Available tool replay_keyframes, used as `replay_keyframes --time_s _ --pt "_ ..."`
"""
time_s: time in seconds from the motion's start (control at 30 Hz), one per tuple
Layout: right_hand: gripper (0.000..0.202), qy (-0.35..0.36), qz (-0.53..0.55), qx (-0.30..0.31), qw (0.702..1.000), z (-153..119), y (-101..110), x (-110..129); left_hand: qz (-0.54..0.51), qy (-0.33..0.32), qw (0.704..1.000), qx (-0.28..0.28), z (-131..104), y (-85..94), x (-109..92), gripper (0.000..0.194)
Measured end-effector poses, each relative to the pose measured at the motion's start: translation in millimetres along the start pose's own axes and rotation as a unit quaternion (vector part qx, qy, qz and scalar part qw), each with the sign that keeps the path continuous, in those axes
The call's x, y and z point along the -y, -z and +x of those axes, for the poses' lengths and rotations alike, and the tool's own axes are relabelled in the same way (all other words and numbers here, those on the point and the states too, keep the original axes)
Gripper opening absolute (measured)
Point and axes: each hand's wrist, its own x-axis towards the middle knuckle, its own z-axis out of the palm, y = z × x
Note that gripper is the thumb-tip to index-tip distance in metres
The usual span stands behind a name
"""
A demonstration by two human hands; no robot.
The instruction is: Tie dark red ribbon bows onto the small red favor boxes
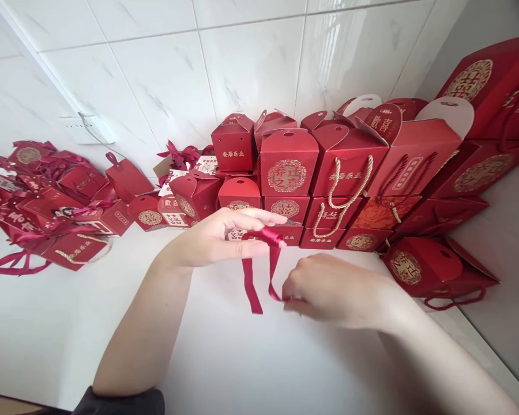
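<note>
Right grip [335, 291] is pinching the red ribbon [273, 237] low on one strand; left grip [227, 233] is carrying its loop around the fingertips, can't tell if the thumb is clamping it. Ribbon is hanging between both hands, above the white table [225, 357], with a second tail dangling loose. Doing this well is probably meaning: strand lightly taut, satin lying flat, loop staying snug near the fingertips, no twist building up. Edges: stacked red boxes [289, 176] are standing just behind the hands; a cord-handled box [436, 268] is sitting right, near the side wall [508, 242]; ribboned boxes [64, 251] are crowding far left. Elbow room is opening nearer the body, between the forearms.
</note>
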Motion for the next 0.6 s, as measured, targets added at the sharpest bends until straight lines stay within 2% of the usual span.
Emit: replay_keyframes --time_s 0.07,0.13,0.2,0.3,0.37,0.43,0.53,0.6 --pt "0.016 -0.106 -0.038 -0.037 0.993 -2.5 3.7 -10.1 -0.037 -0.014 0.999 0.003 -2.4 -0.5 -2.8 0.018" --pt "0.021 -0.153 -0.041 -0.098 0.982 -6.2 8.7 -18.4 -0.037 -0.023 0.999 0.005 -3.8 -2.9 -5.9 0.017" --pt "0.028 -0.128 0.010 -0.176 0.976 -9.9 14.1 -23.4 -0.019 -0.024 0.999 0.011 -4.7 -5.6 -9.3 0.018" --pt "0.037 -0.047 0.174 -0.259 0.949 -9.7 20.2 -26.8 0.002 -0.021 1.000 0.015 -6.9 -8.1 -13.5 0.020" --pt "0.038 0.011 0.293 -0.256 0.921 -3.6 20.9 -28.6 0.008 -0.018 1.000 0.009 -8.6 -8.5 -14.8 0.021" --pt "0.039 0.081 0.392 -0.207 0.892 5.7 19.1 -30.5 0.018 -0.019 1.000 0.007 -9.7 -8.0 -15.2 0.022" --pt "0.039 0.170 0.470 -0.132 0.856 17.7 15.0 -32.7 0.027 -0.034 0.999 0.028 -9.5 -7.0 -15.6 0.024" --pt "0.037 0.204 0.492 -0.107 0.839 20.6 13.2 -33.5 0.033 -0.043 0.997 0.046 -9.2 -6.5 -16.5 0.025"
